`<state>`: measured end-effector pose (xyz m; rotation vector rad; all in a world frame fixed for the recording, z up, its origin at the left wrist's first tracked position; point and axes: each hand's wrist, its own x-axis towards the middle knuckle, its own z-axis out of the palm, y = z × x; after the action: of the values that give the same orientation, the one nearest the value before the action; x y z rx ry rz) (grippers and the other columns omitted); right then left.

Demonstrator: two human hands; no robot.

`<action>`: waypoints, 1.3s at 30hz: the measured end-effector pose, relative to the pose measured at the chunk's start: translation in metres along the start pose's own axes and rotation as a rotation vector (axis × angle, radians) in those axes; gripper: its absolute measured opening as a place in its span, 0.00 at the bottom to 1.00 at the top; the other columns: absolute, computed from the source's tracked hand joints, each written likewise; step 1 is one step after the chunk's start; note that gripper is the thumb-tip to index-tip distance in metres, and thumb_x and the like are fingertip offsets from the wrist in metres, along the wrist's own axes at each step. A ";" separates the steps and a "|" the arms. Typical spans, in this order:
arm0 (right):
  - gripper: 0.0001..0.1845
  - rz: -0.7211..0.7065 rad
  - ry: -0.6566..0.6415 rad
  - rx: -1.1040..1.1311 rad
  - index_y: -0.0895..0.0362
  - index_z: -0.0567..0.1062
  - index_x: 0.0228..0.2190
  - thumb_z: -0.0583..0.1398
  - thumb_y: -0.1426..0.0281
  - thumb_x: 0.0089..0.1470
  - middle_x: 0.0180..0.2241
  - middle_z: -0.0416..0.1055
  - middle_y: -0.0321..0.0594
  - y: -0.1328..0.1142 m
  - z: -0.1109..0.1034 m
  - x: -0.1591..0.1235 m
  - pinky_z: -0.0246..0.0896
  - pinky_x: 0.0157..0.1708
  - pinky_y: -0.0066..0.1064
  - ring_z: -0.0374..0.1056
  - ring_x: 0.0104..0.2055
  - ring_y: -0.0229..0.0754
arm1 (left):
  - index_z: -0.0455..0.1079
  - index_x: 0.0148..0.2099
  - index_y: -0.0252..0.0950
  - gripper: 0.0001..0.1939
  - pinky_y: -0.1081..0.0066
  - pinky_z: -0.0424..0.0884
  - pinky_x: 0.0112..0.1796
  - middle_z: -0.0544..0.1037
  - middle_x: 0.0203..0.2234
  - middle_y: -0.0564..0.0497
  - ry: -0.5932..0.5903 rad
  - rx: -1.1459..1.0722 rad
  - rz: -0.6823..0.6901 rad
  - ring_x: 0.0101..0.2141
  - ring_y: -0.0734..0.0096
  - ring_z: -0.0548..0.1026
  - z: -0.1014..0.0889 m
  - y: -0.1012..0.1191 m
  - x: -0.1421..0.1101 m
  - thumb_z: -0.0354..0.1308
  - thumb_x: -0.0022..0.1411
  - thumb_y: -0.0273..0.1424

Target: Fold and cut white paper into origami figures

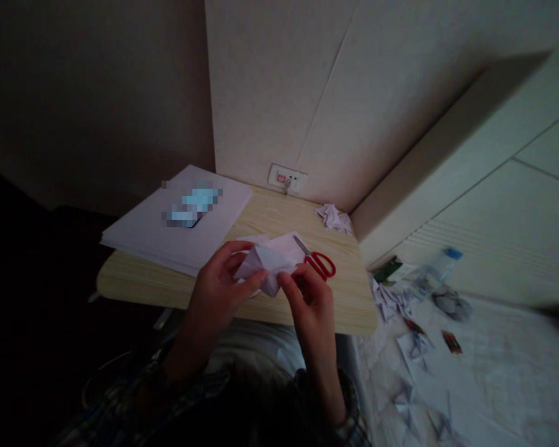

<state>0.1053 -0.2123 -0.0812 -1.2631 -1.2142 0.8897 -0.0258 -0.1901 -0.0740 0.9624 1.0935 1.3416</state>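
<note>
Between my two hands is a folded piece of white paper (263, 264), its creased faces meeting in points, held above the near side of a small wooden table (279, 217). My left hand (226, 273) grips its left side, thumb across the front. At its lower right, my right hand (307, 288) pinches it between thumb and fingers. Behind it more white paper (288, 243) lies flat on the tabletop, partly hidden. Red-handled scissors (319, 261) rest just beyond my right hand, blades toward the paper.
A stack of white sheets (232, 198) with a blurred-out phone-like item (195, 205) covers the table's left. Folded paper pieces (334, 218) sit at the back right corner, below a wall socket (287, 179). On the bed (507, 360) at right are a plastic bottle (442, 267) and several folded papers (391, 301).
</note>
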 end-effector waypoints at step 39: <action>0.09 -0.446 -0.049 -0.393 0.51 0.73 0.38 0.61 0.76 0.55 0.43 0.70 0.40 -0.011 -0.009 0.001 0.62 0.47 0.39 0.65 0.48 0.46 | 0.73 0.34 0.36 0.13 0.75 0.72 0.30 0.83 0.28 0.55 -0.209 -0.008 -0.071 0.30 0.69 0.79 -0.002 -0.006 0.002 0.69 0.43 0.23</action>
<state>0.1125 -0.2149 -0.0695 -1.2023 -1.6832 0.3675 -0.0269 -0.1886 -0.0801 1.0233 0.9536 1.1592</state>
